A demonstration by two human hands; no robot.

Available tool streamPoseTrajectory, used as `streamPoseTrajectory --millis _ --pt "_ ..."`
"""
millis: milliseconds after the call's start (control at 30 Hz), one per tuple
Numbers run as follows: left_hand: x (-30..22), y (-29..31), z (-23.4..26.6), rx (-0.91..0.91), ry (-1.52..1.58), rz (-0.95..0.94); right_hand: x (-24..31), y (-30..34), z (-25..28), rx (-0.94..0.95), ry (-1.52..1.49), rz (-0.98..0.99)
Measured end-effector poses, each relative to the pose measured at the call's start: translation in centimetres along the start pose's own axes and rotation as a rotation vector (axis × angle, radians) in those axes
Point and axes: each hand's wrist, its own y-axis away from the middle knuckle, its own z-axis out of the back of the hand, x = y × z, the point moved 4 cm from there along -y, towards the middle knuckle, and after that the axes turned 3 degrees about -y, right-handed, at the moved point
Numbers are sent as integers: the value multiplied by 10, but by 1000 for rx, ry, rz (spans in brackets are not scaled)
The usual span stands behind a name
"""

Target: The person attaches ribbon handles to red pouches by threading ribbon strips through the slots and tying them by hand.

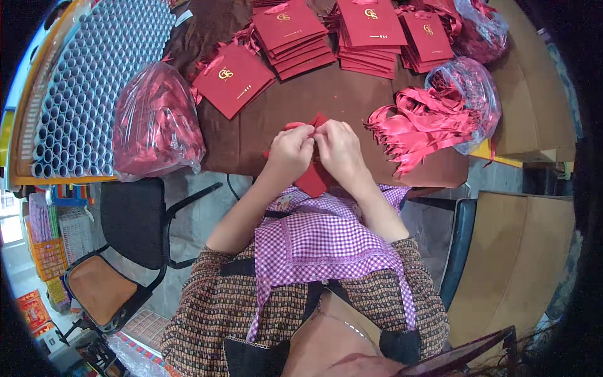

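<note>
At the table's near edge, a red paper bag (311, 181) lies tilted with a corner towards me, mostly covered by my hands. My left hand (290, 151) is closed in a pinch on its upper part. My right hand (342, 149) pinches at the same spot, its fingertips meeting those of the left. A bit of shiny red ribbon (291, 125) shows behind the left fingers; its course between the fingertips is hidden. Right of my hands, a bundle of loose red ribbons (421, 122) spills from a clear plastic bag (480, 94).
Beyond my hands lie a flat red bag (233, 80) and stacks of similar bags (295, 31). A plastic bag of red ribbon (157, 122) stands left, beside a rack of pale tubes (94, 81). Cardboard boxes (512, 251) are at right; a black chair (132, 220) is at left.
</note>
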Motion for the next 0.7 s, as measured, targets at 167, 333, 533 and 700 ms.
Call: streamPoseTrajectory --millis 167,333,533,700 --pt "24 -8 11 356 344 314 6 -11 18 212 -122 -30" --pt "18 -17 6 346 134 43 2 -18 22 389 -59 -11" --pt "20 -11 -1 325 115 158 -1 -21 24 534 -51 -26" --pt "55 -12 10 293 420 517 -3 -23 34 570 -3 -51"
